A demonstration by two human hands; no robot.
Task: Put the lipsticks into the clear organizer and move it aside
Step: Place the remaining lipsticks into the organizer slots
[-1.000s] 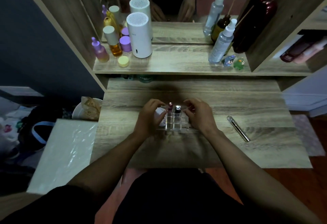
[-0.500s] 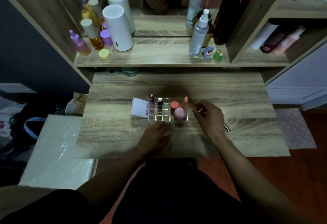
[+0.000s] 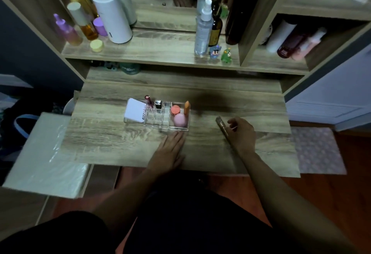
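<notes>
A clear organizer (image 3: 160, 126) sits mid-desk. A dark pink lipstick (image 3: 149, 100) and a black-and-silver lipstick (image 3: 158, 104) stand upright in its back cells. Its right compartment holds a coral jar (image 3: 175, 109), a pink sponge (image 3: 180, 120) and an orange tube (image 3: 187, 107); a white box (image 3: 135, 110) leans in its left end. My left hand (image 3: 170, 149) lies flat on the desk, fingertips touching the organizer's front edge. My right hand (image 3: 242, 133) is to the right, fingers closing around a slim metallic lipstick (image 3: 221, 126); whether it is lifted off the wood is unclear.
The upper shelf (image 3: 160, 50) carries a white cylinder (image 3: 111, 15), several bottles, a spray bottle (image 3: 203, 30) and two small figurines (image 3: 220, 53). A mirror stands behind. A plastic-wrapped white box (image 3: 46, 153) lies left of the desk, a patterned mat (image 3: 317, 149) on the floor right.
Both hands left the organizer. My left hand dropped to the desk in front of it, and my right hand moved right onto the slim metallic lipstick. The camera view shifted.
</notes>
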